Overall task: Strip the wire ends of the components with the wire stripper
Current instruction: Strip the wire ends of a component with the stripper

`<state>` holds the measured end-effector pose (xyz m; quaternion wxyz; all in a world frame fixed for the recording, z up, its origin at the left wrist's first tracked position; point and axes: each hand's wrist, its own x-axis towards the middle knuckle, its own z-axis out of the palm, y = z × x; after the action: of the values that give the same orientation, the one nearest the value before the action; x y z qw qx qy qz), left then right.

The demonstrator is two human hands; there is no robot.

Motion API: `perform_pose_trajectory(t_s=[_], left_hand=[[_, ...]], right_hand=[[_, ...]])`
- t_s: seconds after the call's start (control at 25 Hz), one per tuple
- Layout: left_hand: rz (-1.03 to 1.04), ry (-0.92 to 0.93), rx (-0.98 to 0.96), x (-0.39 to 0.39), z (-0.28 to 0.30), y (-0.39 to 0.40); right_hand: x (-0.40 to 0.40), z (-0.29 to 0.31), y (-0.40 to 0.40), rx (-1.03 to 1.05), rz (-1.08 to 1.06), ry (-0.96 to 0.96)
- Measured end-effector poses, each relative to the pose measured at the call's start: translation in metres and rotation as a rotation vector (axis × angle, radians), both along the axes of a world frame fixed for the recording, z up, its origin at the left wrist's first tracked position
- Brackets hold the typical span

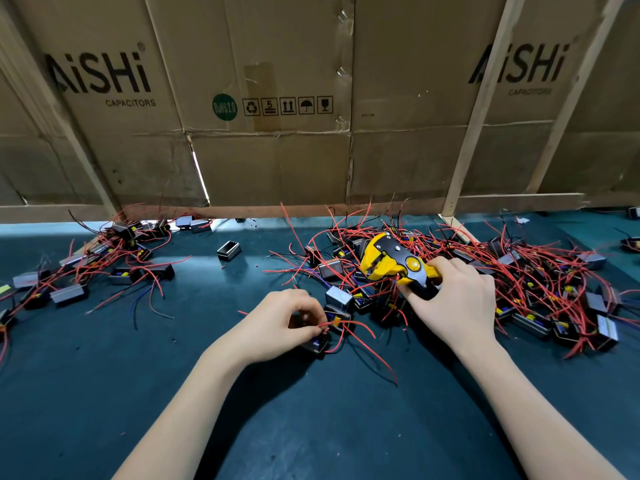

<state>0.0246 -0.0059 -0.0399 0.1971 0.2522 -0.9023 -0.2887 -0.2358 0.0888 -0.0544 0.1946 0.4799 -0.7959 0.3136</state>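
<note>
My right hand (453, 299) grips the handles of a yellow and black wire stripper (394, 263), whose jaws point up and left over the big pile of components (519, 282). My left hand (284, 320) pinches the red wires of one small black component (317, 342) that lies on the mat just under my fingers. The wires (356, 332) of that component trail off to the right. The stripper's jaws are apart from this component.
A dark green mat (207, 393) covers the table. A second heap of wired components (114, 258) lies at the left. A lone black casing (228, 250) sits between the heaps. Cardboard sheets on a wooden frame (270, 161) wall off the back edge.
</note>
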Motion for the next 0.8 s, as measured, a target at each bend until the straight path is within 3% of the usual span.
perform_pose_trajectory(t_s=[0.08, 0.16, 0.28, 0.36, 0.44, 0.52, 0.64, 0.8], left_hand=[[0.039, 0.099, 0.008, 0.001, 0.003, -0.002], [0.133, 0.321, 0.129, 0.000, 0.008, -0.004], [0.267, 0.684, 0.225, -0.005, 0.013, -0.001], [0.307, 0.777, 0.168, -0.012, 0.013, 0.007], [0.304, 0.768, 0.144, -0.021, 0.010, 0.017], [0.262, 0.702, 0.142, -0.030, 0.006, 0.026], [0.203, 0.636, 0.166, -0.036, 0.001, 0.033], [0.181, 0.676, 0.284, -0.036, 0.000, 0.030]], right_hand=[[0.003, 0.003, 0.001, 0.002, 0.003, -0.022], [0.008, 0.010, 0.005, -0.071, 0.066, -0.171], [0.021, 0.028, 0.012, -0.198, 0.346, -0.667], [0.036, 0.037, 0.015, -0.200, 0.598, -1.005], [0.056, 0.037, 0.016, -0.134, 0.737, -1.187], [0.072, 0.032, 0.014, -0.094, 0.781, -1.183], [0.075, 0.023, 0.011, -0.076, 0.745, -1.017], [0.069, 0.022, 0.011, -0.053, 0.739, -1.006]])
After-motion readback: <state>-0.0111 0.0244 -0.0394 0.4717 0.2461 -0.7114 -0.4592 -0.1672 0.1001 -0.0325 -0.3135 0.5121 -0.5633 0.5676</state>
